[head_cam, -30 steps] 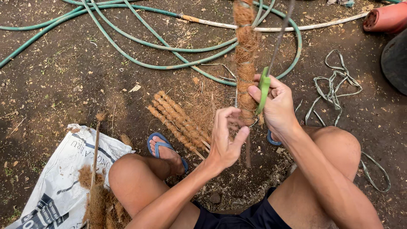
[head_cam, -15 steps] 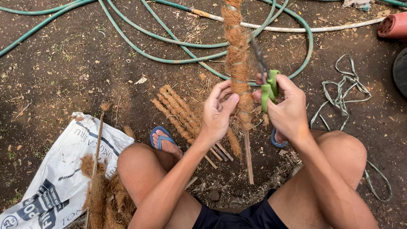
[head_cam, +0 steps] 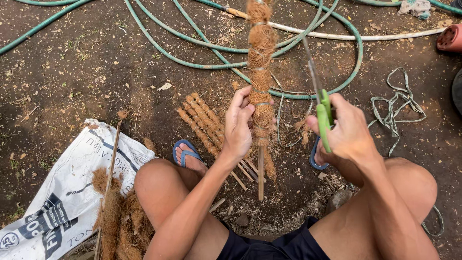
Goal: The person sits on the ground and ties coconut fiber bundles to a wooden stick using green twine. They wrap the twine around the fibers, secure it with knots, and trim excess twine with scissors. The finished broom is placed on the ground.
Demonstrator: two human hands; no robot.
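L hand [head_cam: 239,126] gripping coir pole [head_cam: 261,72], upright between knees | R hand [head_cam: 347,132] closed on green scissors [head_cam: 321,103], just right of pole, not touching | sack [head_cam: 67,192] flat on dirt (coir [head_cam: 118,216] on it, not inside) | finished poles [head_cam: 204,123] behind left hand

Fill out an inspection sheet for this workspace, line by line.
Surface: bare dirt ground, scattered with bits of fibre.
Job's things: coir-wrapped stick, upright; green-handled scissors.
Clutter: bundle of finished coir sticks on the ground; white printed sack with loose coir fibre.
Grippers: left hand grips the coir-wrapped stick; right hand holds the scissors, blades pointing away.
Cables: green hose coiled on the dirt; pale cord tangled at right.
Surroundings: terracotta pot at the right edge.
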